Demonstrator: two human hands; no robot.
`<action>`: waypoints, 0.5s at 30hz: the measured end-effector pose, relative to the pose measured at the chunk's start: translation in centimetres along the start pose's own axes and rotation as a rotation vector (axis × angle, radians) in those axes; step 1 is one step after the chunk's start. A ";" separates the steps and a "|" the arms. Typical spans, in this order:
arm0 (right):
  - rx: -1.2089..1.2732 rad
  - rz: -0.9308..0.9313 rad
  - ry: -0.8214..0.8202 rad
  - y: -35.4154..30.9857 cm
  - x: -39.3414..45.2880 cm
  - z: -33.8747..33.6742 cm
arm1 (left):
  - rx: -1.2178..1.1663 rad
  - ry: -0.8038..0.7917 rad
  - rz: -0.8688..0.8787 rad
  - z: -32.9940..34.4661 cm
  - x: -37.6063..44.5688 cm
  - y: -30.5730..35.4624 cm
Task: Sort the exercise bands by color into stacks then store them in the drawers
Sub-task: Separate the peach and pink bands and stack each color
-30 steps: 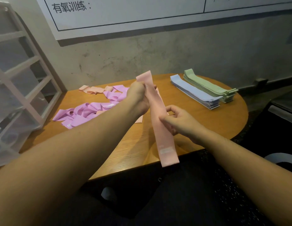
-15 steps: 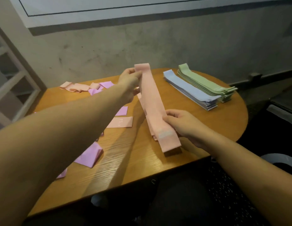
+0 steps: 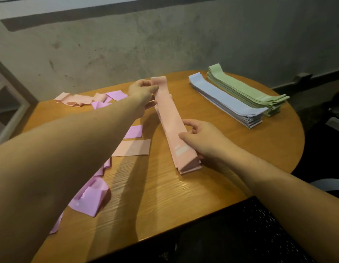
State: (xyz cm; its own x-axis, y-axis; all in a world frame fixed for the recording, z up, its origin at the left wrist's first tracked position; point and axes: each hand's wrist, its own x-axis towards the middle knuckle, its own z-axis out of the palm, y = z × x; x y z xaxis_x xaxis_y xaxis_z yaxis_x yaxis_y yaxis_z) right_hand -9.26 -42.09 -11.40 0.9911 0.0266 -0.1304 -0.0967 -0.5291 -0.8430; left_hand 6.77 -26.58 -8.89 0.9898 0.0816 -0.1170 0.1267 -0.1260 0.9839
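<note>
1. Pink band [image 3: 165, 111] held stretched flat over the pink stack [image 3: 187, 167] near the table's [image 3: 231, 158] front edge, far end raised, near end touching the pile. Likely being squared up so edges match.
2. Left hand [image 3: 142, 91] pinches the band's far end, fingers curled round it; right hand [image 3: 201, 138] grips the near end by the white label, thumb on top. Two-end hold keeps the limp strip straight.
3. Blue stack [image 3: 227, 102] & green stack [image 3: 246, 88] lie side by side, touching, at the right back edge. Both look finished, parked clear of the work area.
4. Loose purple bands [image 3: 91, 198] & pink strips [image 3: 74, 98] scattered along the left edge, w/ one flat pink band [image 3: 132, 148] beside the left forearm, unsorted.
5. Drawer unit [image 3: 5, 103] off the left edge; storing not yet begun.
</note>
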 end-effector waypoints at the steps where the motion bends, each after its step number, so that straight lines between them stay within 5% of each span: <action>1: -0.066 -0.023 0.004 0.2 0.3 0.1 | 0.018 -0.003 -0.005 0.1 0.2 -0.3; 15: -0.575 -0.396 0.207 3.6 -0.3 0.6 | 0.185 -0.040 0.045 0.3 1.3 -1.9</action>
State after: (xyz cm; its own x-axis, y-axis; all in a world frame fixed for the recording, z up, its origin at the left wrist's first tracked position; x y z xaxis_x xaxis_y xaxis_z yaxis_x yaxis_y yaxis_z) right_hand -9.96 -43.51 -14.70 0.9442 0.1778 0.2772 0.2800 -0.8763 -0.3919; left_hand 7.79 -26.57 -10.92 0.9961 0.0327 -0.0819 0.0880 -0.3085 0.9472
